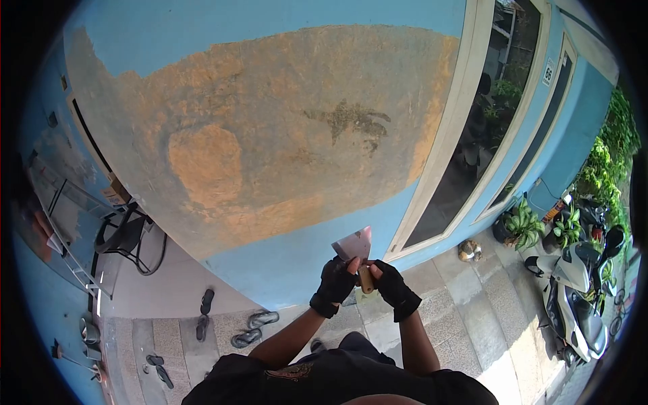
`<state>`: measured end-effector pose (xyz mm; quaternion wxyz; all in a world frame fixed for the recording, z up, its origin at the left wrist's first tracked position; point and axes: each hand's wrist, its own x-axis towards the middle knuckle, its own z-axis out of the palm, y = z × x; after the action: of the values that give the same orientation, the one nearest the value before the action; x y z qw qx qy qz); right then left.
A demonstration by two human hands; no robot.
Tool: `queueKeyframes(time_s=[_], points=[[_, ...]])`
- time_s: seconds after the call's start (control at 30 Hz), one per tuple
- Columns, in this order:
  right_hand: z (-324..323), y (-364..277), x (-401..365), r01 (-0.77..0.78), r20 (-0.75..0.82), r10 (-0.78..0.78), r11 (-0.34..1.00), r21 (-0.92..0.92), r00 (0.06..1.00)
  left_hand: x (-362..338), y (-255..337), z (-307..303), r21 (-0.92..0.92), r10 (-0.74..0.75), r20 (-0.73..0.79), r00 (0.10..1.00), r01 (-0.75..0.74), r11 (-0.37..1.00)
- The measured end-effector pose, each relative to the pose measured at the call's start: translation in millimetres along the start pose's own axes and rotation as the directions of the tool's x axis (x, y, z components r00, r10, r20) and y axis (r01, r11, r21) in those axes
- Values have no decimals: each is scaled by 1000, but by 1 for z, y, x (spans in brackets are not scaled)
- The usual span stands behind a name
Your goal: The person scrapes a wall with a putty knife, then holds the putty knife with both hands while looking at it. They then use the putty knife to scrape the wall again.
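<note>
- the right hand [395, 289], in a black fingerless glove, has its grip closed round the wooden handle of a scraper [356, 246]. the blade stands up out of the grip, wide edge topmost.
- the left hand [335, 283], gloved alike, has its grip curled shut at the foot of the blade, with bare fingertips on the metal. it looks as if one hand carries the tool while the other steadies the blade.
- the scraper sits between the two grips, held in the air close before the wall [270, 135].
- above and beyond the grip, the blue paint is off the wall over a wide patch, and bare orange-grey plaster shows. blue remains just behind and below the grip.
- to the right of the grip and well apart, plant pots [501, 234] stand on the paved floor [472, 317] by the door frame, each holding a leafy green plant. further right a scooter [574, 297] is parked along the edge of the paving.
- to the left of the grip and lower, sandals [246, 329] lie loose on the floor near the foot of the wall.
</note>
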<state>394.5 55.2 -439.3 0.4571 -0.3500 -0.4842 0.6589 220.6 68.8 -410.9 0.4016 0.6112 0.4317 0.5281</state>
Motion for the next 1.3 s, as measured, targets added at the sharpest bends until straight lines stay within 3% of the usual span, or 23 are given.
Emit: queueKeyframes(time_s=[0.07,0.13,0.2,0.27,0.33,0.43,0.53,0.6,0.67,0.73,0.77,0.8,0.87,0.93,0.97,1.03,1.07,1.1,1.13,1.17,1.3], points=[[-2,17,0,-34,-77,35,999,12,996,0,-21,-2,80,-13,26,1000,11,997],[-3,30,0,-69,-72,70,997,22,995,-1,-37,-2,-8,-62,-24,998,62,998],[-8,33,7,-88,11,87,988,128,996,-1,-38,-8,56,-66,-13,998,66,996],[-17,30,19,-115,68,110,991,65,992,1,-32,-9,-80,-100,-65,993,95,992],[-23,25,31,-9,13,8,995,95,1000,10,-19,-6,-175,-84,-73,994,70,982],[-41,12,53,12,82,-22,993,117,996,26,-19,9,-292,-54,-125,991,16,956],[-53,-21,62,35,94,-51,986,162,994,41,-20,28,-222,-39,-105,994,15,975],[-69,-41,65,-34,201,58,992,-120,978,54,-11,49,-192,12,-147,989,-41,980],[-77,-63,60,-30,174,32,999,-19,984,67,0,69,-158,70,-183,981,-100,982],[-90,-90,57,166,245,-85,929,-331,966,79,14,88,-305,68,-143,987,-110,946],[-87,-98,56,233,243,-182,951,-205,953,85,20,97,-299,75,-153,985,-118,947],[-92,-112,52,236,256,-181,950,-204,949,89,26,106,-275,101,-165,981,-144,951],[-106,-137,50,150,257,-46,903,-402,965,97,38,119,-245,131,-188,973,-175,953],[-126,-140,55,198,266,-99,904,-378,959,104,51,122,-276,-100,51,994,110,955],[-134,-146,57,192,297,-106,941,-278,949,111,59,121,-273,-100,45,994,109,956],[-139,-176,53,200,339,-157,975,-94,927,132,77,119,87,113,180,977,-130,988],[-144,-190,53,232,337,-198,971,-61,920,143,87,120,91,111,176,978,-129,988],[-149,-200,52,249,305,-231,968,-22,924,153,98,120,220,406,146,902,-430,876],[-155,-211,53,268,271,-262,963,16,926,164,109,119,346,661,160,733,-669,658],[-159,-227,52,315,241,-305,949,0,921,177,124,113,312,587,262,766,-643,700],[-171,-286,59,492,52,-490,858,-145,870,233,191,116,413,799,397,452,-865,284]])
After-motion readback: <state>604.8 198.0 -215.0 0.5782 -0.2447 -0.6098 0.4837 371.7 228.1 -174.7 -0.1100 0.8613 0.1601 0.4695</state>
